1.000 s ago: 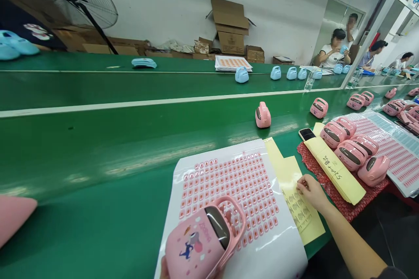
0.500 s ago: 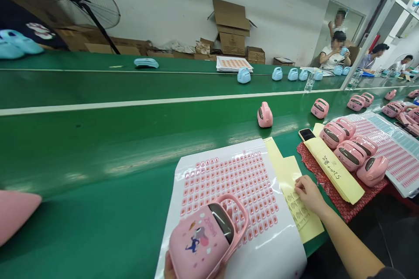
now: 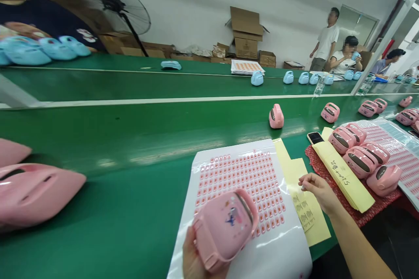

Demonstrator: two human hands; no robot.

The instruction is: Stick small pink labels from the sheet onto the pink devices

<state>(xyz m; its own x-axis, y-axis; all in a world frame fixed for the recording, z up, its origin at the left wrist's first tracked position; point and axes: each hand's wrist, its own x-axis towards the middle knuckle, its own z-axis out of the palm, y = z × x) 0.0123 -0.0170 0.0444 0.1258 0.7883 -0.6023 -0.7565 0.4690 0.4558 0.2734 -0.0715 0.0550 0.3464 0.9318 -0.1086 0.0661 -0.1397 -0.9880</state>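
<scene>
Two pink shells [image 3: 36, 192] lie at the left edge of the green conveyor belt [image 3: 131, 139], one partly behind the other. At the near edge, the person's left hand [image 3: 193, 257] is closed around a pink device [image 3: 225, 226] from below and holds it tilted just above a white sticker sheet [image 3: 242, 170] with rows of small pink stickers. Just beside that sheet on its right lies a yellow label sheet [image 3: 294, 170]. The right hand [image 3: 319, 189] rests on it, thumb and forefinger pinched narrow with the tips touching the paper; whether a label is between them cannot be told. Near the right edge, several pink units [image 3: 363, 157] stand on a red mat [image 3: 369, 216].
</scene>
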